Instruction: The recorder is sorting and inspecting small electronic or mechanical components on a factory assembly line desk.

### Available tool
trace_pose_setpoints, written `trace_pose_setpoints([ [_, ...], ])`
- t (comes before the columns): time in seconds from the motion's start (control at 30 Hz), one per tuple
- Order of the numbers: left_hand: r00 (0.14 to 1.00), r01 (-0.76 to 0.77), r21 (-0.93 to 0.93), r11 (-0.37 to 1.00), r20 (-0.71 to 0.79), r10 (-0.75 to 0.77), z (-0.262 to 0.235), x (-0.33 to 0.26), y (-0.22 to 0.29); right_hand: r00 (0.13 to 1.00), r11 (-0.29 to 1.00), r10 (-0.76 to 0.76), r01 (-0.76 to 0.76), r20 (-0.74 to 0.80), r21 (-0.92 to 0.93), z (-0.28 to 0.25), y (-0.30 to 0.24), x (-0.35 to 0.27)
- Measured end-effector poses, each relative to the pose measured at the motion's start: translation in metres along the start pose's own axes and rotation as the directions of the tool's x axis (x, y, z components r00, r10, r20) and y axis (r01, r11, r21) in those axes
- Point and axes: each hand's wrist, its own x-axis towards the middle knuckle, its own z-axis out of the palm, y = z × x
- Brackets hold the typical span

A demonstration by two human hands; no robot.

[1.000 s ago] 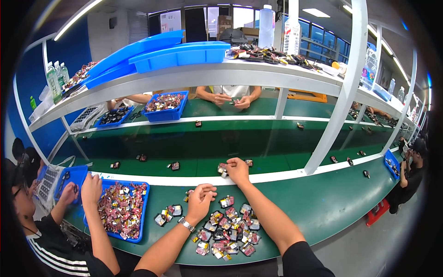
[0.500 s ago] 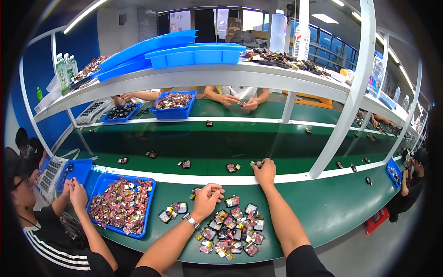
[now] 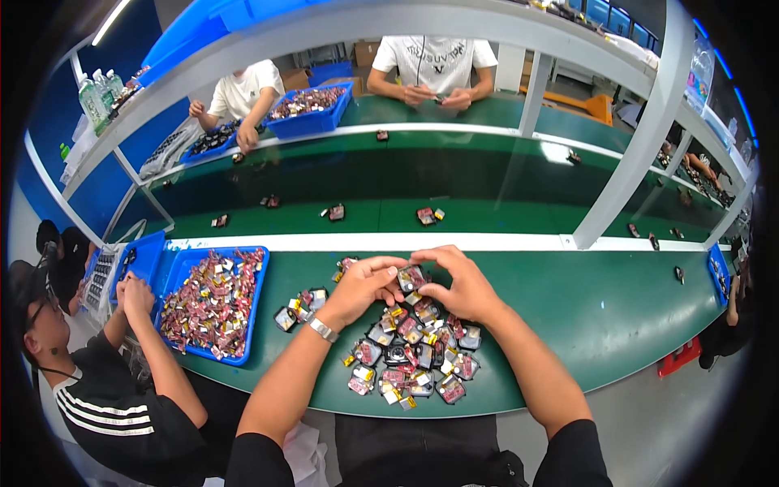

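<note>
Above the far side of a pile of small electronic modules [image 3: 422,355], both my hands hold one module [image 3: 411,278] with a black case and a reddish circuit board. My left hand [image 3: 363,290] closes on its left side. My right hand [image 3: 464,284] curls round its right side, index finger over the top and thumb below. The pile's pieces show black housings, red boards and silver-and-yellow battery cells. A smaller group of modules [image 3: 302,307] lies left of my left wrist. Part of another module [image 3: 346,265] shows just beyond my left hand.
A blue tray [image 3: 261,300] heaped with red boards stands at left, beside a seated person [image 3: 105,381]. Beyond the white rail [image 3: 324,242] runs a green belt [image 3: 369,174] with scattered modules. A white post [image 3: 629,138] rises at right; people sit across.
My right hand has come back from over the belt with a module and met my left hand above the pile. The view has tilted downward. Across the belt, a person's arm reaches forward.
</note>
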Motion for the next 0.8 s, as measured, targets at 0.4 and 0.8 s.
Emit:
trace_pose_setpoints([
  [0.4,0.998,0.0,-0.168,0.986,-0.057,-0.01,0.014,-0.001,-0.002,0.989,0.978,-0.139,0.13,-0.043,-0.166,0.011,-0.008,-0.003],
  [0.8,1.0,-0.009,-0.116,0.993,0.029,0.013,0.018,-0.002,0.001,0.991,0.977,-0.091,0.071,-0.096,-0.2,0.02,-0.007,-0.002],
])
